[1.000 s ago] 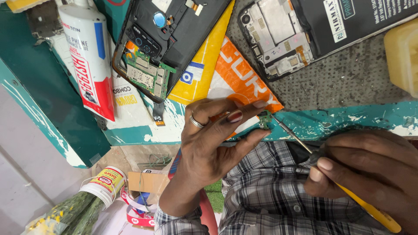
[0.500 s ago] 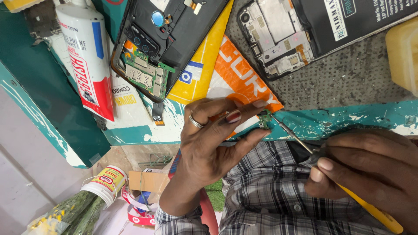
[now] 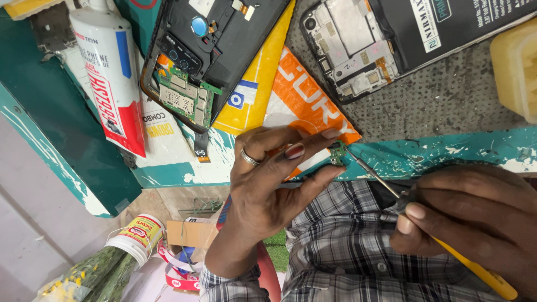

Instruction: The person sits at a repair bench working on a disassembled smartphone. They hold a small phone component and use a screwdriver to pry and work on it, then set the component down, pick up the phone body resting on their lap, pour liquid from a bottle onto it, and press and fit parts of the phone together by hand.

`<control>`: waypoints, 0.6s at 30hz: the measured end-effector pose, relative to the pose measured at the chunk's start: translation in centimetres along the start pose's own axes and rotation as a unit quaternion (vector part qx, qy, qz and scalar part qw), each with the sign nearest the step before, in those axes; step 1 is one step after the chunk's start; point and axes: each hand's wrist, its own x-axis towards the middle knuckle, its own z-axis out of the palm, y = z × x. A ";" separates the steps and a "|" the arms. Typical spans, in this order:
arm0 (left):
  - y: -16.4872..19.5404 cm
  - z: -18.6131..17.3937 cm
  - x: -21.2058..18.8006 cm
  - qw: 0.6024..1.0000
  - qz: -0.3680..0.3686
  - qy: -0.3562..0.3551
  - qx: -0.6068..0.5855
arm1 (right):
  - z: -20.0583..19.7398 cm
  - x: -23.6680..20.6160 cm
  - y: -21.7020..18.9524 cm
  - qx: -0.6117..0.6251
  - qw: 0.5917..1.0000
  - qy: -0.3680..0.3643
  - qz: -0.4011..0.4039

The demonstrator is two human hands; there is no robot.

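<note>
My left hand [image 3: 268, 190], with a ring on one finger, pinches a small green circuit board [image 3: 337, 152] between fingertips and thumb, just in front of the table's edge. My right hand [image 3: 470, 218] grips a screwdriver [image 3: 447, 249] with a yellow handle. Its thin metal shaft [image 3: 372, 173] points up-left and its tip touches the little board. Two opened phones lie on the table beyond: one [image 3: 207, 56] with a green board showing, another [image 3: 358, 45] with its back off.
A white and red tube [image 3: 109, 78] lies at the left on the chipped teal table [image 3: 425, 154]. Orange and yellow packets [image 3: 291, 95] lie under the phones. A pale yellow block [image 3: 517, 67] sits far right. Below the table stand a white jar [image 3: 137, 237] and a cardboard box [image 3: 187, 235].
Almost nothing differs. Both hands hold the same pose, with the screwdriver tip staying at the small board.
</note>
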 end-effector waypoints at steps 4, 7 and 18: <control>0.0 0.0 -0.1 1.000 0.001 0.001 0.002 | 0.1 -0.1 0.3 -0.012 1.000 0.004 -0.027; -0.1 0.0 -0.1 1.000 0.006 0.000 0.001 | 0.2 -0.1 0.5 -0.012 0.999 0.008 -0.029; -0.2 0.1 -0.1 1.000 0.011 0.004 0.000 | 0.0 -0.5 0.2 -0.022 1.000 0.005 -0.002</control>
